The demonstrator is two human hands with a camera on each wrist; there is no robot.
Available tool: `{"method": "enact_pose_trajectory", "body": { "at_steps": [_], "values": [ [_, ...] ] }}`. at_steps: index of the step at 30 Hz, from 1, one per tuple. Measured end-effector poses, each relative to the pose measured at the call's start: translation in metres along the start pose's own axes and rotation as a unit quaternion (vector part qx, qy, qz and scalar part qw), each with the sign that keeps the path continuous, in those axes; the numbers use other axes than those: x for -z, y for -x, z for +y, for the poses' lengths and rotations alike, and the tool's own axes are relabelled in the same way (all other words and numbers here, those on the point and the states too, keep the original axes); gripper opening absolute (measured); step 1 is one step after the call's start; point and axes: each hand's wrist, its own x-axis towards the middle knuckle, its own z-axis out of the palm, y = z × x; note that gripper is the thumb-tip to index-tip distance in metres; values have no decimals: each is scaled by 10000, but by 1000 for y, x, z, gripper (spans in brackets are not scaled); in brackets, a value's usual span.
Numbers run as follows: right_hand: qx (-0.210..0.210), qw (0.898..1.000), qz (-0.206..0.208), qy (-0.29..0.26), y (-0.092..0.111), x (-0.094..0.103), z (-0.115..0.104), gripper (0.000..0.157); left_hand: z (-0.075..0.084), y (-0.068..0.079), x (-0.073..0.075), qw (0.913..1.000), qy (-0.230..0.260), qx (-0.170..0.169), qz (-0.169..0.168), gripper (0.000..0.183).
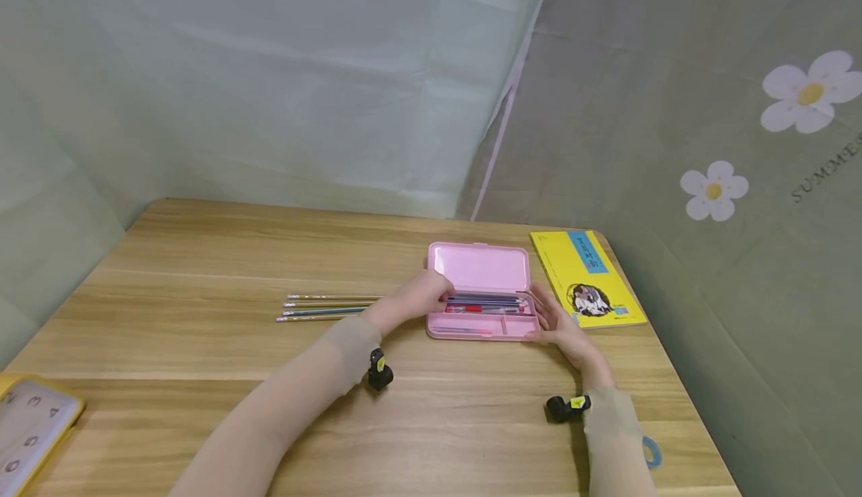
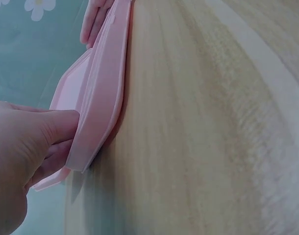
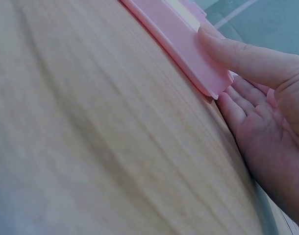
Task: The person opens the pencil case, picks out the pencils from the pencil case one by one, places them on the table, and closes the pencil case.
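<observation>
You get soft, moderate light in the head view, brighter on the pale curtain [image 1: 303, 70] than on the duller grey one [image 1: 606, 153] at right. A whitish sheen marks the lid [image 1: 481, 269] of the pink case [image 1: 471, 337], and a dark shadow edges your right sleeve [image 1: 614, 437]. Wide-angle stretch slants the table [image 1: 202, 257], and the small print on the yellow book [image 1: 562, 272] is too fine for you to read. Your wrist views look cooler and hazier, with smeared nearby wood grain; the left shows shadow beneath the case.
</observation>
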Motion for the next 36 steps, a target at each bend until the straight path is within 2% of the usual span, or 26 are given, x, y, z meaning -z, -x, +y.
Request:
{"method": "enact_pose_trajectory", "body": {
  "at_steps": [9, 15, 19, 29, 36],
  "values": [
    [-17, 10000, -6, -39, 0, 0, -1, 103, -3, 0, 2, 9995, -71, -264, 137, 20],
    [-22, 10000, 0, -58, 1, -1, -1, 103, -2, 2, 4, 9998, -74, -114, 123, 17],
    [-21, 10000, -6, -27, 0, 1, 0, 102, -1, 0, 5, 9997, -144, -146, 109, 16],
    [-18, 10000, -31, -35, -1, 2, 2, 102, 1, -5, 7, 9994, -309, 83, -126, 19],
    [15, 9999, -52, -121, -1, 2, 2, 103, 4, -6, 6, 9993, -317, 159, -89, 20]
  ]
}}
